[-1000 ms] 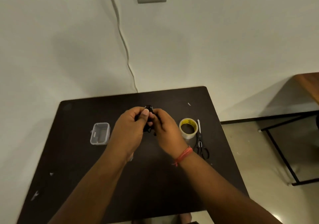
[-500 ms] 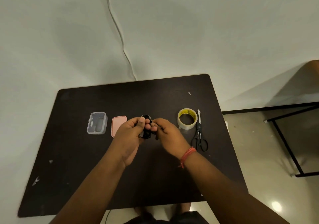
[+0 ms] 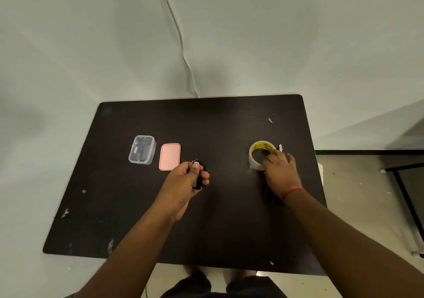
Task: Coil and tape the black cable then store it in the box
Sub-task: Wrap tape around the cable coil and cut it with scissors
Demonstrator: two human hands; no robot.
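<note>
The left hand [image 3: 183,183] is closed around the coiled cable [image 3: 199,175], held above the table [image 3: 229,229]. The right hand [image 3: 281,171] lies on the tape roll [image 3: 259,152]; if it grips, I cannot tell. The open box [image 3: 141,149] and pink lid [image 3: 169,157] lie left of the cable.

Both forearms are bare, with no sleeves showing anywhere along them; the left hand [image 3: 183,183] wears nothing. An orange-red thread band [image 3: 291,191] circles the wrist of the right hand [image 3: 281,169]; dark clothing [image 3: 220,286] shows at the bottom centre of the frame.
</note>
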